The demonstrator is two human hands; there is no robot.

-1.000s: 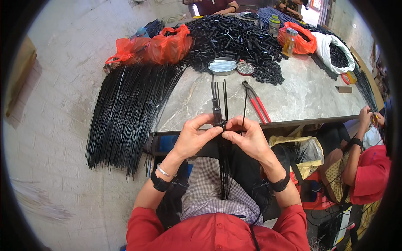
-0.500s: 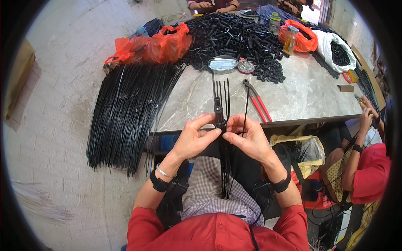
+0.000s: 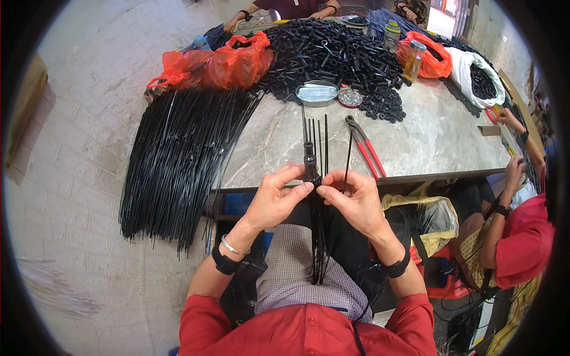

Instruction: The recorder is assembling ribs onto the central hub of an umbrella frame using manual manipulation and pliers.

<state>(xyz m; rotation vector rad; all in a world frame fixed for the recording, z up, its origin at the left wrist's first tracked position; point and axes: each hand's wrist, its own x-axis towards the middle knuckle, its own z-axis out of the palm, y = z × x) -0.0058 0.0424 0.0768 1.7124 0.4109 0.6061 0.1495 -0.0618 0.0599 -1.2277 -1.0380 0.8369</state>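
Left hand (image 3: 278,200): pinched on black fitting (image 3: 310,159) | right hand (image 3: 355,200): fingers closed, 1 black rod (image 3: 348,154) between | change: grips barely shifted; fitting apparently still in work

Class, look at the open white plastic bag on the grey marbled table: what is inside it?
The open white plastic bag holds small black pieces, visible through its mouth. Anything deeper is covered by them and the bag's sides.
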